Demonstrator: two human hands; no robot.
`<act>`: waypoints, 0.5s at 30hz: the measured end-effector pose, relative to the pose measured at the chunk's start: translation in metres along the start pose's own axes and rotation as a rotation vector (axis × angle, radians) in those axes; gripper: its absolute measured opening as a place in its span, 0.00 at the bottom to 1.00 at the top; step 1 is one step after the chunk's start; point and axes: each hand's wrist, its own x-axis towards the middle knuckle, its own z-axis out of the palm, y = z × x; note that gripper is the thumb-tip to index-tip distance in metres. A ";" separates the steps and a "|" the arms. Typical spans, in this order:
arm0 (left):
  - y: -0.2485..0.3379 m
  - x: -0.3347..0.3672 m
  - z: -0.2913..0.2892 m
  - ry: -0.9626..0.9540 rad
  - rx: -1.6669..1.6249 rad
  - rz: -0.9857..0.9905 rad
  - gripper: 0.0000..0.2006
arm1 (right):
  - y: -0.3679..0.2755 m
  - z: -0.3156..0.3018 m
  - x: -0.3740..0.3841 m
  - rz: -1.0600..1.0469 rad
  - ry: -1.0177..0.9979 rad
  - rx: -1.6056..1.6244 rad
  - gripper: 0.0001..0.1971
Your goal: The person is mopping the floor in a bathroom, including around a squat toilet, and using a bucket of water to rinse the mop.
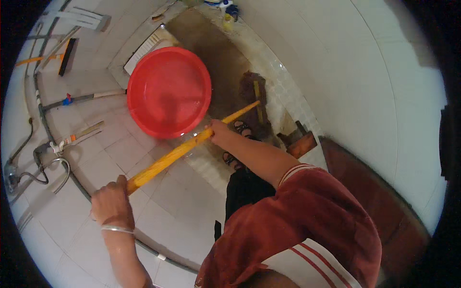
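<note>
A long yellow pole (168,161) slants across the view from lower left to upper right. My left hand (113,204), with a bangle at the wrist, is closed around its near end. Farther down, my right hand (220,132) grips the same pole. At its far end, low by the floor, is a short yellow crossbar (259,103). Beside that bar lies a dark, cloth-like patch (247,84); whether it is fixed to the bar I cannot tell. My sandalled feet stand close to the pole's lower part.
A large red basin (168,93) sits just beyond the pole, partly over a white ridged fixture (146,48). Pipes and a tap (58,146) run along the left wall, where an orange-handled squeegee (67,56) hangs. Bottles (228,12) stand far back; a brown block (302,145) lies right of my feet.
</note>
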 end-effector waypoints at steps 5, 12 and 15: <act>-0.020 -0.020 -0.030 0.084 0.026 -0.163 0.04 | -0.074 0.084 0.030 0.609 0.149 0.551 0.03; 0.018 -0.051 -0.013 0.061 -0.091 -0.425 0.03 | -0.091 0.128 0.072 0.595 -0.063 0.431 0.02; 0.072 -0.059 0.035 0.110 -0.230 -0.353 0.02 | -0.111 0.083 0.066 0.213 -0.316 -0.007 0.04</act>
